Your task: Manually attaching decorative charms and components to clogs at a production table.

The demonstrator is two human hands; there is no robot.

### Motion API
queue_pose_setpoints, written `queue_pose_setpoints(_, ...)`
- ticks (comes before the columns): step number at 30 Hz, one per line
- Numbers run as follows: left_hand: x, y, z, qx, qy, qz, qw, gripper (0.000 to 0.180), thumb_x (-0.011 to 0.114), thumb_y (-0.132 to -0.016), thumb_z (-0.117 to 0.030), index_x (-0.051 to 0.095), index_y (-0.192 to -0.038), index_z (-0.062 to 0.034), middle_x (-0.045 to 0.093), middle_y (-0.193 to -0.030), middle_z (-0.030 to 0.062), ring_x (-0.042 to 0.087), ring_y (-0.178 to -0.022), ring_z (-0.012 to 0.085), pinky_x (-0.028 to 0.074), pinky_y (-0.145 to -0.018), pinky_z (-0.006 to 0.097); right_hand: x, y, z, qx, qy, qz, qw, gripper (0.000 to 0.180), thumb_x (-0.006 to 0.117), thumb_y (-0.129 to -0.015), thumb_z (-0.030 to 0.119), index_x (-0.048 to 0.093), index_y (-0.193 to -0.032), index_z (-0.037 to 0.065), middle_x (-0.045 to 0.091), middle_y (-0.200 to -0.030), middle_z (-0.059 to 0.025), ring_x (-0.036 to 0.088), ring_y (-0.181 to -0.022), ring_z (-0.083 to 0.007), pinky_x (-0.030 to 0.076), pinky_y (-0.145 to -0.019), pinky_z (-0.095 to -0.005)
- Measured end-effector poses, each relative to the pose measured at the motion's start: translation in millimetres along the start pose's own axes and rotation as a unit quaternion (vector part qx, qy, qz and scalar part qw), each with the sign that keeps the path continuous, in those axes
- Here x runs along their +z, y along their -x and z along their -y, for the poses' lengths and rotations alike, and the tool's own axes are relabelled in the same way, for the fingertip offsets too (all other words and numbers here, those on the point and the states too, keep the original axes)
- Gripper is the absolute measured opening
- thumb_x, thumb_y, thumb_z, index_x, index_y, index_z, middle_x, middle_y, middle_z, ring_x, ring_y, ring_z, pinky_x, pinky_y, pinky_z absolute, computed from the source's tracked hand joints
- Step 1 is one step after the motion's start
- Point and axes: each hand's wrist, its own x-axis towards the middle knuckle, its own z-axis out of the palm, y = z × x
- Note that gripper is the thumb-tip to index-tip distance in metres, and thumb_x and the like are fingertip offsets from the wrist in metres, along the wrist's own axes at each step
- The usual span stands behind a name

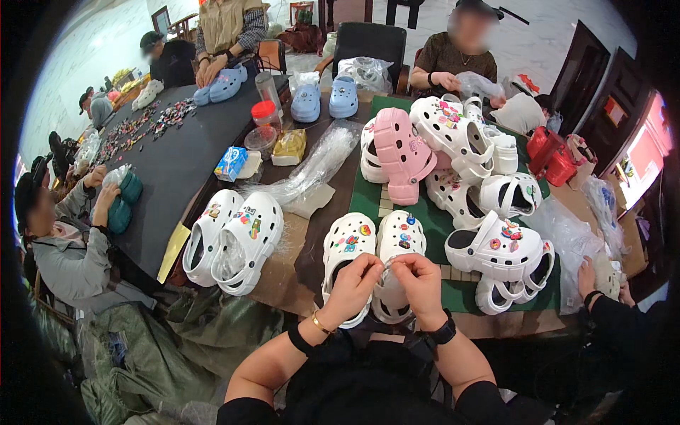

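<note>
A pair of white foam clogs stands in front of me at the table's near edge, toes away from me. Colourful shoe charms dot the left clog [338,234] and the right clog [394,225]. Over the inner sides of the pair, my left hand [354,283] and my right hand [419,283] are close together, each with thumb and fingertips pinched. Anything between the fingertips is too small to make out. Both hands partly cover the straps and heels. To the left sits another white pair [244,237] with charms, clear plastic stuffed inside one clog.
Right of me, white clogs [496,248] and a pink clog [402,152] are piled on a green mat [464,301]. Clear plastic strands [319,159], a red-lidded jar [263,127] and blue clogs [306,103] lie beyond. Co-workers surround the tables; one's hand [586,276] is at right.
</note>
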Motion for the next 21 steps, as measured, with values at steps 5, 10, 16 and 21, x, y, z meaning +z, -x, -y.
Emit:
queue_pose_setpoints(5,-0.9,0.2,-2.8,-0.006,-0.004,0.001,1.000,0.015,0.052,-0.095,-0.014,0.058,-0.096,-0.0011,0.056,-0.078,-0.0012,0.049,-0.070,0.0060,0.041,-0.062,0.021,-0.2,0.1,2.4,-0.007,0.014,-0.004,1.000,0.009,0.067,-0.084,0.007,0.068,-0.090,0.001,0.057,-0.069,0.0062,0.045,-0.062,-0.0008,0.036,-0.055,-0.0178)
queue_pose_setpoints(10,-0.6,-1.8,0.0,-0.008,-0.008,-0.007,1.000,0.016,0.054,-0.094,-0.014,0.057,-0.096,0.0010,0.059,-0.075,0.0069,0.053,-0.066,0.0119,0.044,-0.062,0.027,0.8,-1.1,-1.5,-0.008,0.025,0.004,1.000,0.008,0.067,-0.083,0.007,0.068,-0.089,0.000,0.057,-0.068,0.0061,0.045,-0.062,-0.0010,0.036,-0.054,-0.0181)
queue_pose_setpoints(16,-1.6,-0.3,-0.6,-0.018,-0.019,-0.007,1.000,0.014,0.055,-0.093,-0.012,0.057,-0.094,0.0016,0.059,-0.073,0.0082,0.053,-0.064,0.0133,0.044,-0.061,0.028,1.9,1.0,-6.5,-0.014,0.026,0.012,0.999,0.007,0.067,-0.083,0.006,0.067,-0.086,0.000,0.055,-0.067,0.0067,0.045,-0.061,-0.0011,0.037,-0.054,-0.0184)
queue_pose_setpoints(21,-0.3,1.2,2.1,0.017,-0.044,0.004,0.999,0.009,0.055,-0.092,-0.009,0.057,-0.092,-0.0005,0.055,-0.072,-0.0002,0.048,-0.064,0.0064,0.040,-0.058,0.022,0.4,1.2,-7.8,-0.007,0.040,0.048,0.998,0.006,0.066,-0.082,0.006,0.065,-0.084,0.000,0.056,-0.067,0.0065,0.045,-0.061,-0.0008,0.037,-0.054,-0.0184)
